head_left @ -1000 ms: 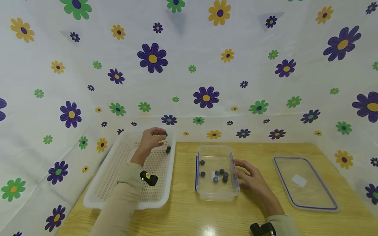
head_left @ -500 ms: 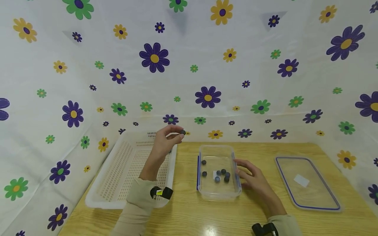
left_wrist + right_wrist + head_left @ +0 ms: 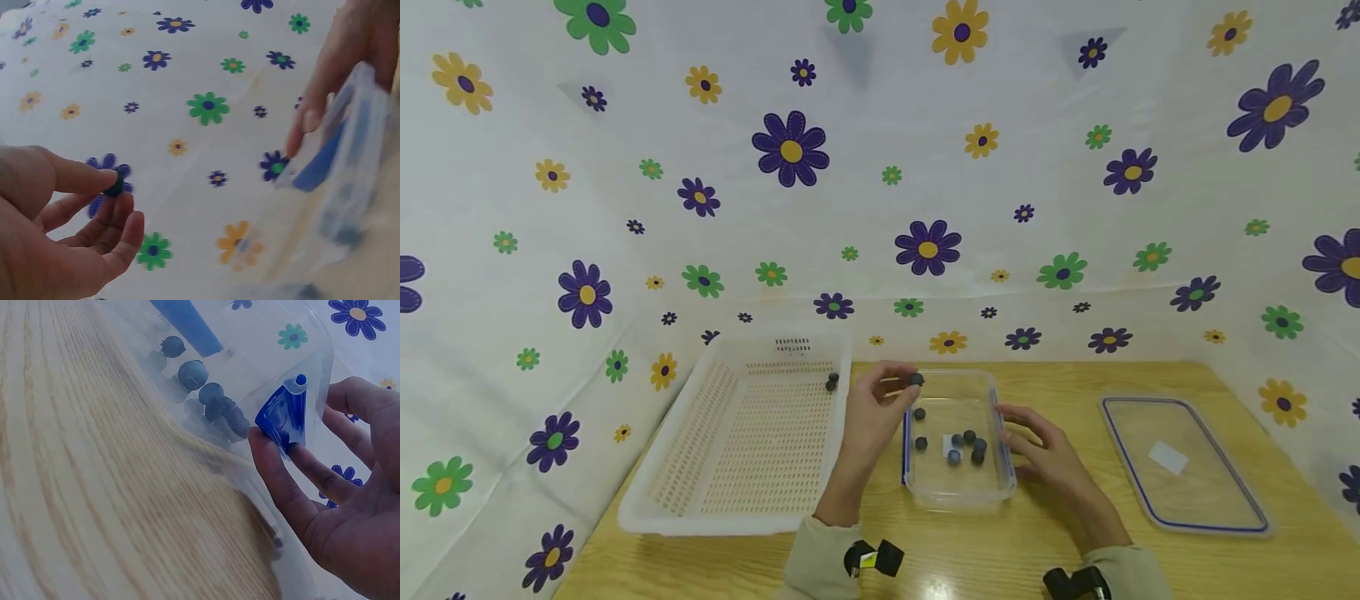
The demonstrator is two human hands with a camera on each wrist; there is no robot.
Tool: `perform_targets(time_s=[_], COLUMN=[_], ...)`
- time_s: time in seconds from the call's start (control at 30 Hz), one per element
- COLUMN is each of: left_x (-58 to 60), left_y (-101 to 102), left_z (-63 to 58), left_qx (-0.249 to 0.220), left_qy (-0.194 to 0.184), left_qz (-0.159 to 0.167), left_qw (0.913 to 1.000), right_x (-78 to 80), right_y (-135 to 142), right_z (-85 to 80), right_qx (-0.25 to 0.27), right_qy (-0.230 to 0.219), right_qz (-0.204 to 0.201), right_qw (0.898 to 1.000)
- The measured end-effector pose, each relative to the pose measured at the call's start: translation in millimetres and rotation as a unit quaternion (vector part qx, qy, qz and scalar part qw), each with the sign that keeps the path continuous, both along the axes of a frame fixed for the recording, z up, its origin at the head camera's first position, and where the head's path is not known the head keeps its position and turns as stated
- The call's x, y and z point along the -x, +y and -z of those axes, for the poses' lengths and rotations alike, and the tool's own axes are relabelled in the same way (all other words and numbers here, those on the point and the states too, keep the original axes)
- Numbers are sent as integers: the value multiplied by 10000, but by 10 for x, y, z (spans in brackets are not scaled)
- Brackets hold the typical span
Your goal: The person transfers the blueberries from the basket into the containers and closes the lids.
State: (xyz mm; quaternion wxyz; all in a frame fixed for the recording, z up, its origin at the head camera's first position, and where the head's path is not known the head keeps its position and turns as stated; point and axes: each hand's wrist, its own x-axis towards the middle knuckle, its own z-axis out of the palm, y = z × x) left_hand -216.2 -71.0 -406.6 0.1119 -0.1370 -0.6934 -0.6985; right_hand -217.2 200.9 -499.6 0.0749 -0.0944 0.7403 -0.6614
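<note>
In the head view my left hand (image 3: 874,412) pinches a blueberry (image 3: 917,379) between thumb and fingertips, over the far left corner of the clear plastic container (image 3: 951,498). The left wrist view shows the same blueberry (image 3: 113,184) at the fingertips, other fingers loosely bent. Several blueberries (image 3: 970,437) lie on the container's bottom, two of them along its left side. My right hand (image 3: 1048,454) touches the container's right side with relaxed fingers. Up close in the right wrist view, its fingertips are at the blue-edged side latch (image 3: 284,419).
A white perforated basket (image 3: 752,523) stands to the left, with a couple of blueberries (image 3: 832,382) at its far right side. On the right lies the clear lid (image 3: 1187,467) with a blue seal. Behind the wooden table (image 3: 925,554) hangs a flowered cloth (image 3: 865,208).
My left hand has carried the blueberry from above the basket rightward to the container and lowered it. The right hand has stayed at the container's side.
</note>
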Motion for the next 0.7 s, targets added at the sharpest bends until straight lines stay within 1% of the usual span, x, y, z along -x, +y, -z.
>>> perform_targets(time_s=[0.13, 0.27, 0.37, 0.53, 0.63, 0.7], left_x=[36, 67, 67, 91, 114, 119], left_y=[130, 188, 196, 215, 243, 262], left_z=[195, 373, 468, 568, 610, 626], left_qx=[-453, -606, -537, -316, -168, -38], left_qy=[-184, -197, -211, -166, -126, -172], left_qz=[-61, -37, 50, 236, 230, 165], left_qw=[9988, 9980, 9983, 9991, 9995, 9997], right_x=[5, 8, 8, 8, 13, 16], right_y=[1, -2, -3, -3, 2, 7], right_z=[6, 17, 26, 19, 6, 0], right_qx=[83, 87, 54, 29, 25, -27], right_qy=[12, -15, -66, -41, -36, -37], right_qz=[-32, -33, -42, -33, 0, 10], right_qw=[10000, 10000, 10000, 10000, 10000, 10000])
